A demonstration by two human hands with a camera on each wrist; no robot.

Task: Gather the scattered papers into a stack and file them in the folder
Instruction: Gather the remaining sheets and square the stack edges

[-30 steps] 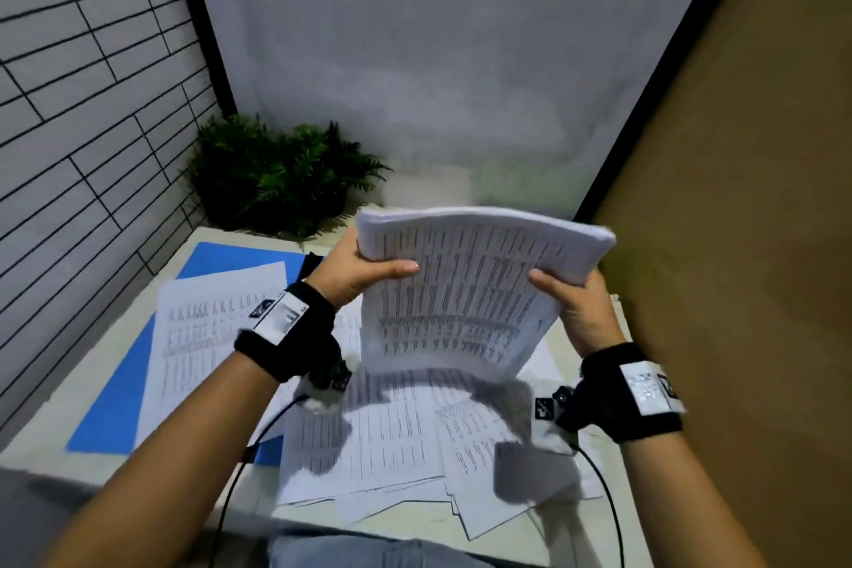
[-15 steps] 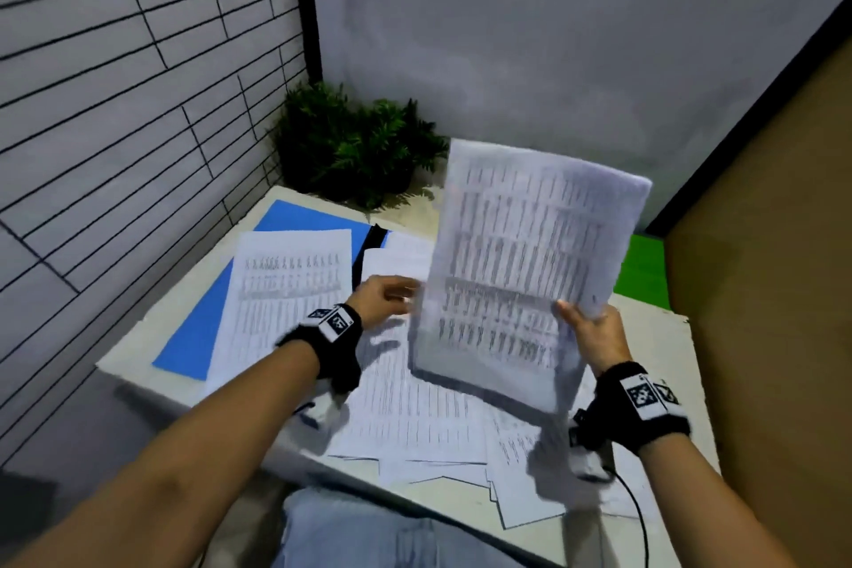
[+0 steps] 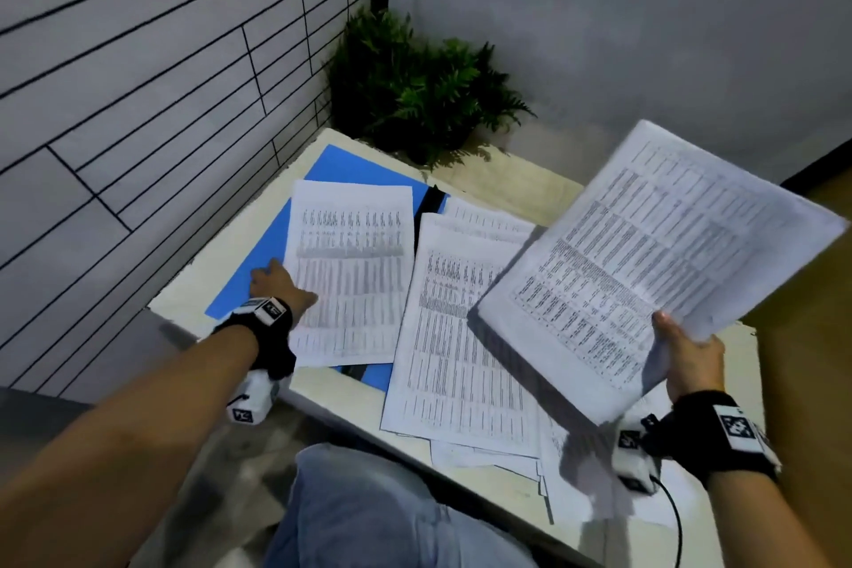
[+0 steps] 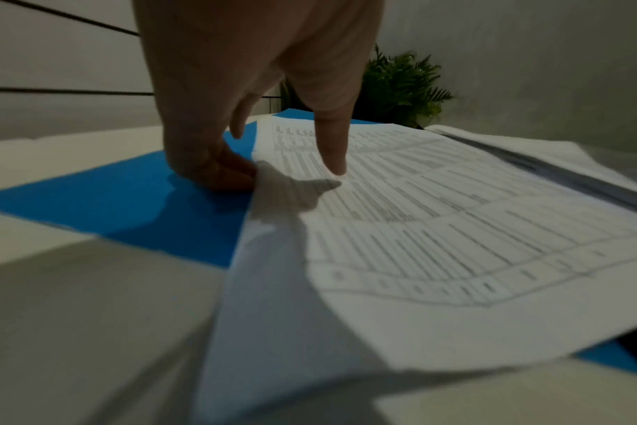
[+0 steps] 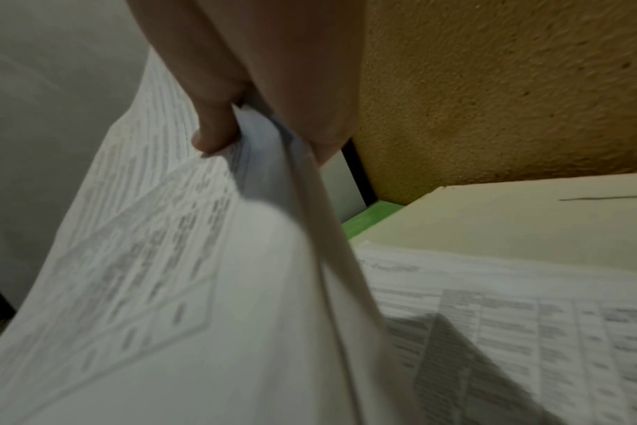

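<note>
My right hand (image 3: 682, 351) grips a thick stack of printed papers (image 3: 645, 254) by its lower corner, tilted above the table's right side; in the right wrist view the thumb (image 5: 215, 126) presses on the stack (image 5: 146, 273). My left hand (image 3: 272, 286) is at the left edge of a loose sheet (image 3: 350, 272) lying on the open blue folder (image 3: 258, 263). In the left wrist view its fingers (image 4: 215, 172) curl under the sheet's (image 4: 437, 224) lifted edge, with the thumb (image 4: 331, 143) on top. More loose papers (image 3: 461, 337) overlap in the table's middle.
A green fern (image 3: 424, 83) stands in the far corner against the grey walls. The cream table (image 3: 502, 180) is small, and some papers overhang its near edge (image 3: 484, 457). My knee (image 3: 369, 512) is below that edge. A green surface (image 5: 368, 221) shows past the table's far right.
My left hand let go of the stack and moved left and down to the sheet on the blue folder. The right hand alone now holds the stack, further right.
</note>
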